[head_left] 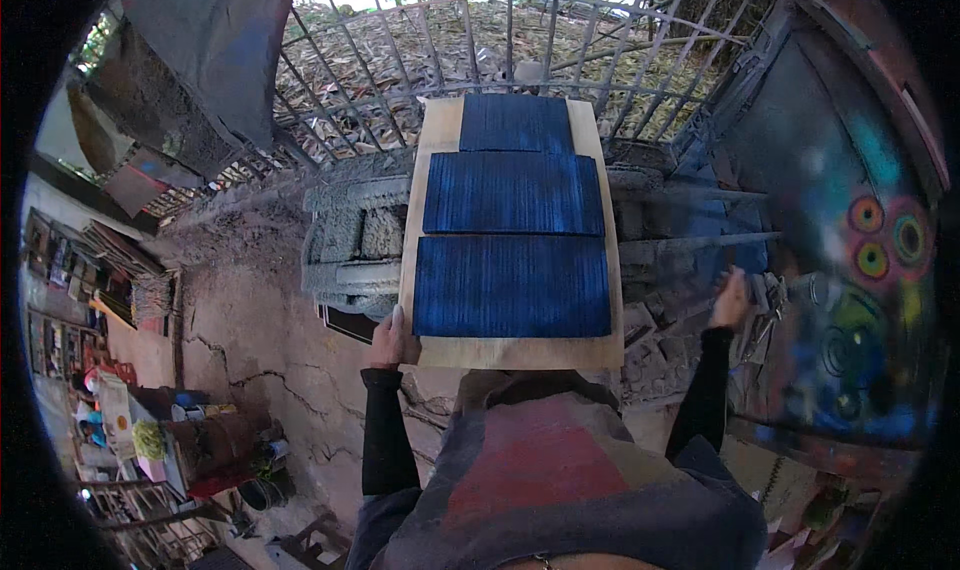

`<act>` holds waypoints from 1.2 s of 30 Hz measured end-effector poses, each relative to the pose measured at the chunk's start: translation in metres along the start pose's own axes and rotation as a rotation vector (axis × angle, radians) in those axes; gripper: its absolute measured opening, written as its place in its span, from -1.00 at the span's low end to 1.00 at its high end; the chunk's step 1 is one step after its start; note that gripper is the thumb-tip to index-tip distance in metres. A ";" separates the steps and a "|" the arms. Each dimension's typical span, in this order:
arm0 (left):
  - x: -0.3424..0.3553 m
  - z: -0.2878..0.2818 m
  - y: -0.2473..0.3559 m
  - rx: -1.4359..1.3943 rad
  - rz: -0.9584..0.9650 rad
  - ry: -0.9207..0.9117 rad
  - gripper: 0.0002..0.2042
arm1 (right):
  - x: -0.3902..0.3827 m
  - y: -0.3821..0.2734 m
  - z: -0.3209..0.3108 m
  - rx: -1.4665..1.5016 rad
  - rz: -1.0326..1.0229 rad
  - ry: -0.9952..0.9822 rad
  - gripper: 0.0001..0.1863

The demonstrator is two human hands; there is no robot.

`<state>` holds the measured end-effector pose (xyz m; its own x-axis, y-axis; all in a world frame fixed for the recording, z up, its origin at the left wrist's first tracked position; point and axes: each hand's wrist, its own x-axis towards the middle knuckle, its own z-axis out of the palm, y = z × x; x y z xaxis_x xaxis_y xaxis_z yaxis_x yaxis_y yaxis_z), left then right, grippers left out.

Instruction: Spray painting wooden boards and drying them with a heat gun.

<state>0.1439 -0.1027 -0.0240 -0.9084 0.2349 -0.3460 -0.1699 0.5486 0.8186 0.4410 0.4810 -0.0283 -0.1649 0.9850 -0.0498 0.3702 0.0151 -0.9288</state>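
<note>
A pale wooden board [433, 354] lies in front of me, bearing three dark blue, finely grooved panels, such as the near panel [511, 286], the middle panel [513, 193] and the far panel [514, 123]. My left hand [393, 343] grips the board's near left edge, thumb up along its side. Off to the right, apart from the board, my right hand [731, 301] is raised with its fingers curled. Beside it is a greyish metallic object [775, 298], too blurred to name. What that hand holds, if anything, cannot be made out.
Under the board is a grey, crusted slatted support [350, 238]. A metal fence [420, 45] stands behind it, with dry leaves beyond. A paint-spattered panel [850, 270] rises at right. On the left are a cracked floor [260, 340] and a cluttered table [215, 445].
</note>
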 end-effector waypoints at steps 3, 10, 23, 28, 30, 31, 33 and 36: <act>0.003 0.000 0.000 -0.136 -0.004 -0.027 -0.41 | -0.042 -0.012 0.110 0.299 0.333 -0.663 -0.20; 0.016 0.009 0.023 -0.420 -0.062 0.114 -0.42 | -0.072 -0.058 0.174 0.488 0.348 -0.913 -0.06; 0.013 0.023 0.009 -0.473 -0.049 0.211 -0.33 | -0.071 -0.055 0.184 0.865 0.512 -0.792 -0.07; -0.012 0.032 0.014 -0.590 -0.021 0.284 -0.33 | -0.066 -0.078 0.183 0.792 0.459 -0.857 -0.08; -0.028 0.032 0.014 -0.649 -0.063 0.309 -0.34 | -0.064 -0.092 0.184 0.874 0.554 -0.949 -0.09; -0.037 0.032 0.013 -0.680 -0.082 0.327 -0.35 | -0.064 -0.100 0.188 0.849 0.532 -0.978 -0.09; -0.058 0.027 0.012 -0.681 -0.082 0.386 -0.37 | -0.069 -0.117 0.196 0.831 0.498 -1.056 -0.08; -0.100 0.019 0.009 -0.677 -0.038 0.502 -0.34 | -0.090 -0.140 0.217 0.880 0.561 -1.217 -0.06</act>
<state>0.2407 -0.1065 0.0097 -0.9321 -0.2468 -0.2650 -0.2506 -0.0885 0.9640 0.2057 0.3529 0.0269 -0.9505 0.1091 -0.2908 0.0861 -0.8070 -0.5842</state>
